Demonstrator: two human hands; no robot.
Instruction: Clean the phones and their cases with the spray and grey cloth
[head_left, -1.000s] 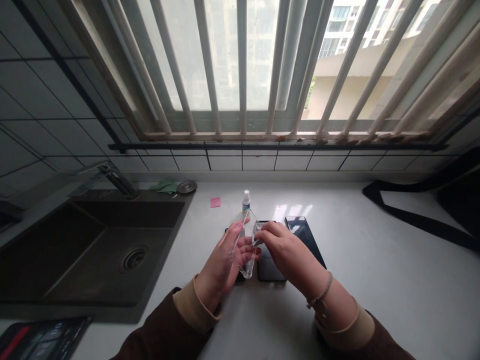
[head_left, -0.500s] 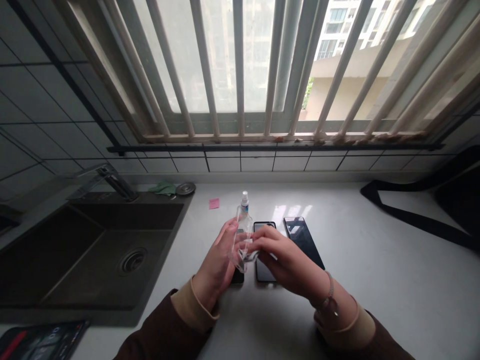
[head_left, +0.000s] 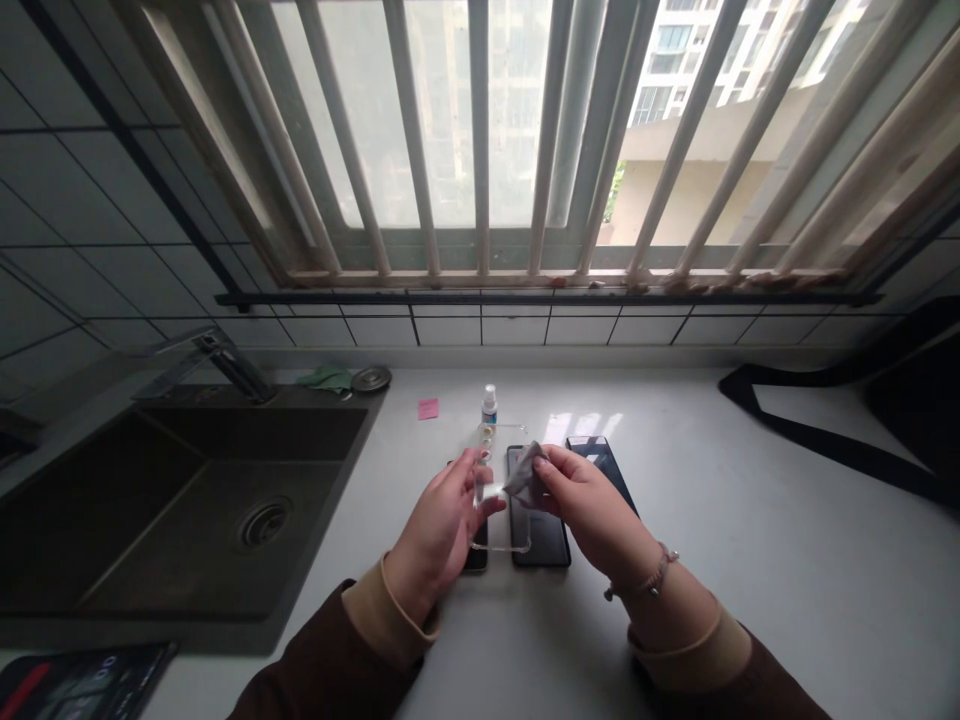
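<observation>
Here on the white worktop (head_left: pixel 675 610), a black smartphone (head_left: pixel 541 545) lies under the action. Above it, the left hand (head_left: pixel 439 530) grips a clear phone case (head_left: pixel 501 458) upright by its edge, while the right hand (head_left: pixel 592 510) pinches a grey cloth (head_left: pixel 526 475) against it. A slip could drop the case onto the phone. It now stands squarer, clear of the spray bottle (head_left: pixel 490 408).
</observation>
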